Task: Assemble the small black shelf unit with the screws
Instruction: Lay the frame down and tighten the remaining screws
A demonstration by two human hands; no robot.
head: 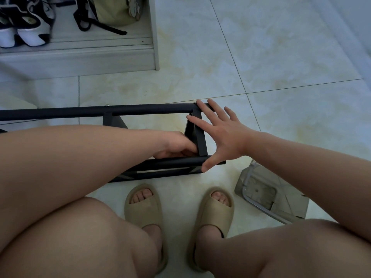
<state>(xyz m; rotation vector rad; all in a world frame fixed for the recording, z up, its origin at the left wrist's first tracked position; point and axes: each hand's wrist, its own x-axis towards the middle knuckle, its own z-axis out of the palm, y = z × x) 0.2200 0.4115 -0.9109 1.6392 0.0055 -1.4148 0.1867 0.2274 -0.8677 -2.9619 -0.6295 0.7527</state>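
The black shelf unit (140, 110) stands on the tiled floor (261, 57) just in front of the person's feet, its long bars running left to right. A small screw (107, 105) shows on the far bar. The right hand (222, 137) is spread wide over the unit's right end, fingertips on the far bar and thumb against the near bar. The left hand (176, 145) reaches inside the frame with its fingers curled beside the upright end piece; whether it holds anything cannot be told. Beige slippers (143, 205) are on both feet. A clear plastic packet (259, 189) lies on the floor to the right. Sneakers (30, 27) and a bag (112, 11) sit in a low pale cabinet (80, 57) beyond.
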